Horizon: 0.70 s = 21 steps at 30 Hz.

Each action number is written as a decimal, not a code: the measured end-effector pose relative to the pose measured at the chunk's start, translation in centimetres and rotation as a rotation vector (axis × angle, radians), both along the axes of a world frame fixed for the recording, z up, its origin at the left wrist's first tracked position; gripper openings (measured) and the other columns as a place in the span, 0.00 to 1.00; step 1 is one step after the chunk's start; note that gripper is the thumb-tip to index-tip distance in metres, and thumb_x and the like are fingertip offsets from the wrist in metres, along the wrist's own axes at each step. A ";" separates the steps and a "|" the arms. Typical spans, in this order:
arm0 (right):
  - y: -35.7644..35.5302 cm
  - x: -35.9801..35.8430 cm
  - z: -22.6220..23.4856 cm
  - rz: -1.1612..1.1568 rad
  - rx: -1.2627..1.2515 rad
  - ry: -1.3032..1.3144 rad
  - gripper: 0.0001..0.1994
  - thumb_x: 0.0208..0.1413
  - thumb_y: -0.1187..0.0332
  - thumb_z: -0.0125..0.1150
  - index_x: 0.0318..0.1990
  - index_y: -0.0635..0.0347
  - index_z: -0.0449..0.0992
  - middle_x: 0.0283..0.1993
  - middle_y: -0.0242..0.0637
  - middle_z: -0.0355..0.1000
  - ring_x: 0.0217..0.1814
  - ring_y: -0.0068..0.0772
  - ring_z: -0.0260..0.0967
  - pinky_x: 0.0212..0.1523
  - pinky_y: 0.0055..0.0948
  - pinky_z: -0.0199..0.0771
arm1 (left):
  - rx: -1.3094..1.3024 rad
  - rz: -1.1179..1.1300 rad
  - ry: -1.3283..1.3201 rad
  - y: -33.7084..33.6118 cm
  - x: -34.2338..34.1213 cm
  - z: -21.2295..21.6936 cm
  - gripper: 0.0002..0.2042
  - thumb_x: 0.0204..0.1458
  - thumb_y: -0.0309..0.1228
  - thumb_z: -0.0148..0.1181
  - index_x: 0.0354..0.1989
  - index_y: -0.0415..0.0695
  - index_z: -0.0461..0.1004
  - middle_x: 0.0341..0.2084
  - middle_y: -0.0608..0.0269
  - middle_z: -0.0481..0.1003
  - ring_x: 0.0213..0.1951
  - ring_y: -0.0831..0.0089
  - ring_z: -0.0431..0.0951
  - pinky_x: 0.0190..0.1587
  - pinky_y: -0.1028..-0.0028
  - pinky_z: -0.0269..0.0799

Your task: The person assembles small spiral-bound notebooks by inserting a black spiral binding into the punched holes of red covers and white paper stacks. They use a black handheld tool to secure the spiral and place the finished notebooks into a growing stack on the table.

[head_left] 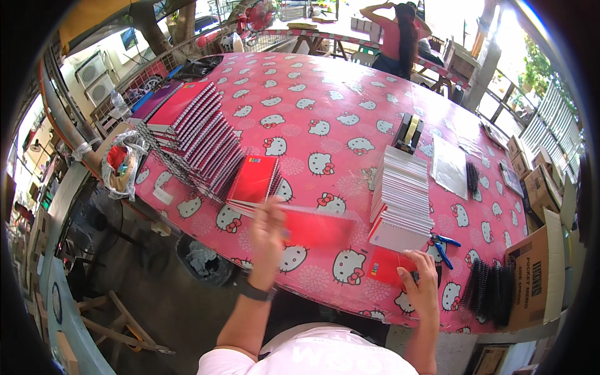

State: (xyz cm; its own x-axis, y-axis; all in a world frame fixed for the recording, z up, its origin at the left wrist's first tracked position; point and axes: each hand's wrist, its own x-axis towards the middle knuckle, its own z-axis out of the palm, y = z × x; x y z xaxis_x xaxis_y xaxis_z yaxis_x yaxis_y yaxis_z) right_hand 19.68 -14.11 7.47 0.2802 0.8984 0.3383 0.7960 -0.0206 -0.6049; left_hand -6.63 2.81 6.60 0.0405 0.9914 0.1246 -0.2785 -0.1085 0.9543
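Observation:
My left hand [267, 230], smeared by motion and closed, grips one end of a blurred red notebook [319, 229] above the table. Just beyond it, a short pile of red spiral notebooks [255, 178] lies against a tall, leaning stack of spiral-bound notebooks [194, 134]. Near the front edge, my right hand [422, 275] has its thumb and fingers curled on the right end of another red notebook [384, 267]. Whether this one has its coil is hidden. A long row of notebooks with white pages [401, 194] stands just past my right hand.
Blue-handled pliers [442, 250] lie beside the row, a tape dispenser [409, 132] behind it. Black coils [484, 290] and a cardboard box [536, 278] occupy the right corner. A plastic bag [124, 164] hangs at the left edge. Another person [400, 37] is at the back.

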 end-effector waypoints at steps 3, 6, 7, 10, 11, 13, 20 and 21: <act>-1.0 2.3 -2.7 0.047 -0.217 -0.160 0.22 0.46 0.64 0.68 0.50 0.61 0.73 0.50 0.41 0.70 0.54 0.47 0.64 0.53 0.42 0.64 | 0.272 0.425 0.052 5.5 -3.9 0.1 0.14 0.63 0.37 0.50 0.51 0.43 0.69 0.41 0.66 0.69 0.38 0.79 0.70 0.38 0.80 0.69; -0.1 2.3 -4.2 -0.006 -0.339 -0.194 0.28 0.37 0.67 0.73 0.50 0.61 0.72 0.53 0.41 0.67 0.57 0.48 0.61 0.56 0.41 0.64 | 0.257 0.532 0.040 8.7 -4.8 -0.2 0.12 0.63 0.30 0.48 0.53 0.42 0.68 0.43 0.63 0.69 0.39 0.75 0.72 0.42 0.74 0.71; 0.2 2.2 -4.1 -0.024 -0.373 -0.214 0.30 0.35 0.68 0.74 0.50 0.61 0.72 0.54 0.40 0.66 0.57 0.48 0.60 0.56 0.42 0.64 | 0.227 0.555 0.074 9.0 -5.0 -0.3 0.12 0.63 0.28 0.47 0.53 0.41 0.67 0.44 0.63 0.70 0.39 0.74 0.72 0.43 0.72 0.71; 1.0 2.7 -3.5 -0.035 -0.454 -0.191 0.36 0.28 0.65 0.78 0.52 0.60 0.71 0.55 0.41 0.64 0.59 0.49 0.58 0.57 0.44 0.63 | 0.192 0.544 0.588 10.2 -6.1 -3.9 0.15 0.57 0.29 0.55 0.52 0.40 0.67 0.46 0.55 0.69 0.40 0.63 0.74 0.43 0.64 0.71; 1.3 3.0 -3.6 -0.040 -0.438 -0.192 0.36 0.27 0.64 0.78 0.51 0.60 0.71 0.55 0.41 0.64 0.59 0.50 0.58 0.57 0.44 0.63 | 0.185 0.540 0.822 10.2 -6.6 -5.1 0.17 0.56 0.29 0.57 0.52 0.40 0.67 0.46 0.54 0.69 0.41 0.60 0.74 0.44 0.62 0.70; 1.1 3.8 -4.6 -0.071 -0.435 -0.185 0.37 0.23 0.62 0.80 0.49 0.60 0.72 0.54 0.42 0.64 0.59 0.50 0.58 0.57 0.44 0.62 | 0.374 0.658 0.979 9.6 -5.8 -5.6 0.18 0.51 0.29 0.60 0.50 0.39 0.69 0.49 0.50 0.67 0.48 0.54 0.69 0.52 0.58 0.64; 2.8 4.8 -5.2 -0.045 -0.437 -0.179 0.26 0.26 0.65 0.79 0.37 0.60 0.72 0.44 0.45 0.66 0.53 0.50 0.61 0.52 0.41 0.65 | 0.575 0.450 0.856 3.0 0.1 -4.0 0.15 0.49 0.27 0.61 0.47 0.42 0.72 0.50 0.54 0.67 0.55 0.57 0.65 0.58 0.59 0.58; 2.8 5.0 -5.5 -0.056 -0.409 -0.157 0.23 0.29 0.67 0.78 0.36 0.60 0.73 0.44 0.46 0.67 0.52 0.50 0.62 0.51 0.41 0.66 | 0.609 0.346 0.856 1.7 1.5 -4.4 0.14 0.49 0.27 0.61 0.46 0.42 0.73 0.50 0.55 0.67 0.55 0.58 0.65 0.58 0.59 0.58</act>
